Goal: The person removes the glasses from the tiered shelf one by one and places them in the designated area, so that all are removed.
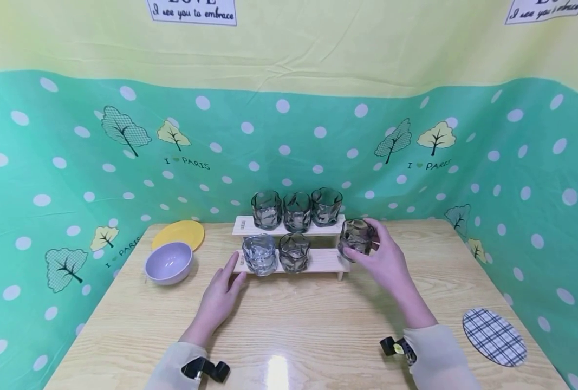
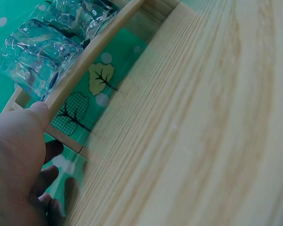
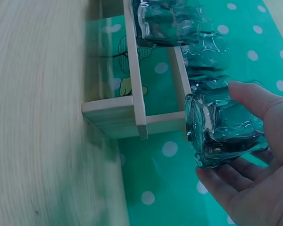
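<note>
My right hand (image 1: 386,257) grips a dark tinted glass (image 1: 356,238) at the right end of a two-step wooden rack (image 1: 323,261). In the right wrist view that glass (image 3: 221,125) is tilted between thumb and fingers, beside the rack's end. My left hand (image 1: 220,295) rests at the rack's left end, its thumb against the front edge of the lower step and its fingers loose. Closest to it is a clear bluish glass (image 1: 260,254) on the lower step, with a grey glass (image 1: 294,253) to its right.
Three dark glasses (image 1: 297,212) stand side by side on the upper step. A lavender bowl (image 1: 169,263) and a yellow plate (image 1: 183,234) are at the left, a checked round mat (image 1: 494,337) at the right. A patterned cloth (image 1: 289,141) hangs behind the table (image 1: 289,319).
</note>
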### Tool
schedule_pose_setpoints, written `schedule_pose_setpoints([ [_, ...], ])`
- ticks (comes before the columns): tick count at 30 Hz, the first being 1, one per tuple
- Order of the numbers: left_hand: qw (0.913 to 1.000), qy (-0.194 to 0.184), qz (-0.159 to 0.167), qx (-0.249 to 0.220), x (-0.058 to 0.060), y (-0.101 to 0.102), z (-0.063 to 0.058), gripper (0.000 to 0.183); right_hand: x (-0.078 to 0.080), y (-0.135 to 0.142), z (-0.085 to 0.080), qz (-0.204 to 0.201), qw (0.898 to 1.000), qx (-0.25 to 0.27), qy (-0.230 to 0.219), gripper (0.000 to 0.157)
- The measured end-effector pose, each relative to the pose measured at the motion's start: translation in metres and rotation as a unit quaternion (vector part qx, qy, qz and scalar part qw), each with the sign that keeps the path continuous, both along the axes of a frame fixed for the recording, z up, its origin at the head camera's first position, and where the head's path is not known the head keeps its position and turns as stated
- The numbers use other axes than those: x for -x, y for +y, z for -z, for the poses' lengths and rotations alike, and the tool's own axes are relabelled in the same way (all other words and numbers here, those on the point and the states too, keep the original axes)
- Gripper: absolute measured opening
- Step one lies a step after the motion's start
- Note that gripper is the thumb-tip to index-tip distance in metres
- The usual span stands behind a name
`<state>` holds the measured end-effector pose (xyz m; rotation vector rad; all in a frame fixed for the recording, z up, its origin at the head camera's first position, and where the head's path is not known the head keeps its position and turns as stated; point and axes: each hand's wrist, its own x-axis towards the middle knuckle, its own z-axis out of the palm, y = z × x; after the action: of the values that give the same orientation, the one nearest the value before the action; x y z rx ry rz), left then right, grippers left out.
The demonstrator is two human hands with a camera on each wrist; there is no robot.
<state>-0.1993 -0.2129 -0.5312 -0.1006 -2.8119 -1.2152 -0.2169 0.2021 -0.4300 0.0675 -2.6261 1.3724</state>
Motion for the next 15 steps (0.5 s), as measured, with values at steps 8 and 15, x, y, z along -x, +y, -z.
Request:
schedule_pose_setpoints([
  [8,1.0,-0.004,0.005,-0.005,0.0,0.001,-0.001,0.068,0.001,0.011,-0.003,0.011,1.0,-0.005,0.001,0.107],
  [15,1.0,0.002,0.006,-0.004,0.0,0.001,-0.001,0.068,0.002,0.019,-0.005,0.022,1.0,-0.009,-0.005,0.109],
])
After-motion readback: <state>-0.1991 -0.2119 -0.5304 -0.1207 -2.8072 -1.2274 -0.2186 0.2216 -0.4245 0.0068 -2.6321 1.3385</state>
